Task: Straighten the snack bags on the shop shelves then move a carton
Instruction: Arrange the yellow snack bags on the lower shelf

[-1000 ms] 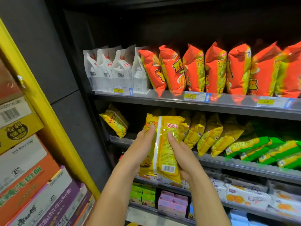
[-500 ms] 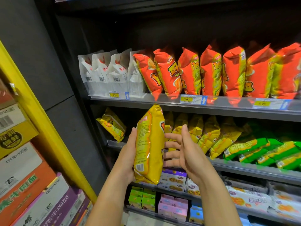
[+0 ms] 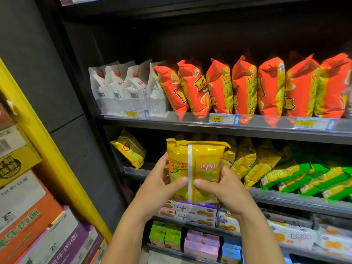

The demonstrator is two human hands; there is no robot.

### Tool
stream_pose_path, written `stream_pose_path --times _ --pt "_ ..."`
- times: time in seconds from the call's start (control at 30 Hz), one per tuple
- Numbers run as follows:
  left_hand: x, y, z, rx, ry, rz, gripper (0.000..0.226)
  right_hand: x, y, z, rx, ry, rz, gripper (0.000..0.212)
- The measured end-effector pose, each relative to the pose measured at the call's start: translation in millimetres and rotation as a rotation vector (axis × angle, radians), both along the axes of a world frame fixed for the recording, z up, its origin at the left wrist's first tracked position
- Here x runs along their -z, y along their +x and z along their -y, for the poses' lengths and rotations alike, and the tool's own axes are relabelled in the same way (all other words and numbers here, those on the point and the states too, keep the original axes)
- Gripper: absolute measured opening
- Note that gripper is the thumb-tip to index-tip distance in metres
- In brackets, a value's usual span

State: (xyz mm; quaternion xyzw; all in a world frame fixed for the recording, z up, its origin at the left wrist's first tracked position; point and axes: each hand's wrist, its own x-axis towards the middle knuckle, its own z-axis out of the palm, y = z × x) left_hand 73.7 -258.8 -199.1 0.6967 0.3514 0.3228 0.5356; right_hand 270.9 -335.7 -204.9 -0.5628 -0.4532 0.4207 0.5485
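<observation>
A yellow snack bag (image 3: pixel 196 159) is upright in front of the middle shelf (image 3: pixel 297 199), its back seam facing me. My left hand (image 3: pixel 162 185) grips its lower left side and my right hand (image 3: pixel 222 187) grips its lower right, thumbs meeting at the seam. Behind it a row of yellow bags (image 3: pixel 245 159) leans on that shelf. A lone yellow bag (image 3: pixel 129 148) tilts at the shelf's left end. Stacked cartons (image 3: pixel 24 216) sit at the far left.
Orange bags (image 3: pixel 245 86) and white bags (image 3: pixel 118 88) line the upper shelf. Green bags (image 3: pixel 308 178) lie right of the yellow ones. Cookie boxes (image 3: pixel 196 212) and small coloured packs (image 3: pixel 165 235) fill the lower shelves. A yellow post (image 3: pixel 49 149) separates shelves from cartons.
Half a second ago only my left hand held the bag, edge-on. Now the bag is turned seam-side toward me and my right hand has closed on it too.
</observation>
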Motion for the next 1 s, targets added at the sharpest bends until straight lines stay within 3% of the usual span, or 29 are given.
stream_pose_path --times 0.27,0.37,0.57,0.73,0.8,0.9,1.0 --pt "-1 -5 -4 0.123 0.041 0.002 0.077 13 14 7 0.022 0.038 0.016 0.070" --pt "-2 -8 -5 0.145 0.008 0.011 0.079 11 15 7 0.009 0.041 0.013 0.062" --pt "-7 -3 -1 0.069 -0.150 0.064 0.065 8 11 6 -0.096 -0.062 -0.113 0.062" --pt "-8 5 2 -0.010 -0.492 0.015 0.063 8 -3 1 -0.125 -0.262 -0.376 0.046" --pt "-13 10 5 0.008 -0.608 0.015 0.046 6 -5 -2 -0.075 -0.312 -0.329 0.052" --pt "-10 13 6 -0.015 -0.720 0.074 0.041 7 -6 -5 -0.049 -0.319 -0.080 0.074" --pt "-5 12 7 -0.036 -0.729 0.082 0.044 8 -6 -5 -0.056 -0.318 -0.053 0.068"
